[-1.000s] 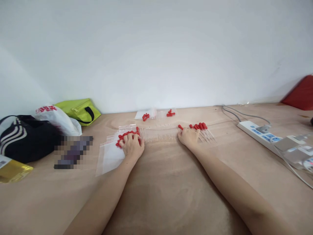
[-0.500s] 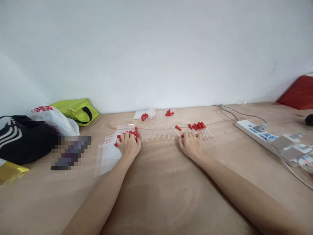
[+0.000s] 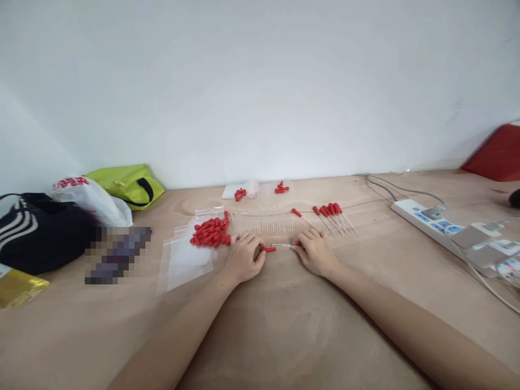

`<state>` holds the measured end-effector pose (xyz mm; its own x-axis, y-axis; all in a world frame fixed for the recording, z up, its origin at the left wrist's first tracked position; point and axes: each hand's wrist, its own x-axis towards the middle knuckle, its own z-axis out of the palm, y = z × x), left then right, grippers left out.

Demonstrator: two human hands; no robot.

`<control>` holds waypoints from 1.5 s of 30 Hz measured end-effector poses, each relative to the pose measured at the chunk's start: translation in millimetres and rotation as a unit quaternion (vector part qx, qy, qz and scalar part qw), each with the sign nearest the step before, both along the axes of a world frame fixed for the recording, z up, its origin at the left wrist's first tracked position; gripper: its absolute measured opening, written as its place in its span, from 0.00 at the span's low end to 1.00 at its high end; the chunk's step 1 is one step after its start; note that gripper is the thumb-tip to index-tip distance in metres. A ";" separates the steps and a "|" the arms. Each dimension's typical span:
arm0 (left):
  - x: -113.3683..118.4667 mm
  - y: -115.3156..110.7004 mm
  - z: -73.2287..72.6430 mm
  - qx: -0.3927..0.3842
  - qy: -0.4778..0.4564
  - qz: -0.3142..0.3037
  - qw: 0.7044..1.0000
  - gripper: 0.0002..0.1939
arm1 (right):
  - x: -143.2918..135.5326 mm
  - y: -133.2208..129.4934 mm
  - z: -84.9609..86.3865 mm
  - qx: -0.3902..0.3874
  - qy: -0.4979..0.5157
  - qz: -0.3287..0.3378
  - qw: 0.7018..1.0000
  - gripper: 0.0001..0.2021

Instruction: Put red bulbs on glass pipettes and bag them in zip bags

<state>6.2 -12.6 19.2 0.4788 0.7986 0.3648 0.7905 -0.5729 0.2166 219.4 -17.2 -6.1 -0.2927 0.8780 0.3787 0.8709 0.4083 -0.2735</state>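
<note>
Both hands have come in from the piles: the left hand [image 3: 244, 259] pinches a red cap [image 3: 268, 249] and the right hand [image 3: 316, 253] pinches a clear tube [image 3: 283, 246], end to end. The pair sits just in front of the tube row [image 3: 263, 222], between the cap pile [image 3: 210, 232] and finished droppers [image 3: 331, 214], so one more dropper looks under assembly.

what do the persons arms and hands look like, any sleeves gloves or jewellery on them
Both forearms are bare as far up as the picture shows, with no sleeve edge in sight. The left hand and right hand wear no gloves. No watch, bracelet or ring shows on either wrist or on the fingers, though the fingers are small in the head view, so a thin ring could go unseen.
</note>
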 end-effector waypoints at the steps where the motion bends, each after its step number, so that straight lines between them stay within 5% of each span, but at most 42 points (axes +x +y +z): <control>1: 0.6 0.6 -1.6 0.002 -0.002 -0.003 1.000 0.05 | -0.6 0.6 0.5 -0.005 0.007 0.004 1.000 0.07; 12: 6.8 9.2 -16.2 -0.021 -0.066 -0.041 0.997 0.06 | -11.0 15.9 -2.3 -0.079 0.060 0.010 0.995 0.06; 28: 6.4 6.5 -8.9 -0.067 -0.069 -0.015 0.995 0.04 | -6.7 13.2 -6.2 -0.053 0.119 0.091 0.987 0.06; 45: 0.6 6.3 -10.5 -0.032 -0.069 -0.109 0.991 0.10 | -4.3 13.5 -1.0 -0.001 0.116 0.155 0.981 0.07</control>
<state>6.9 -6.3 8.7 0.5918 0.7044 0.3919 0.6088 -0.7093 0.3553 215.1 -3.8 -7.0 -0.4514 0.7614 0.4652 0.6189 0.6428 -0.4514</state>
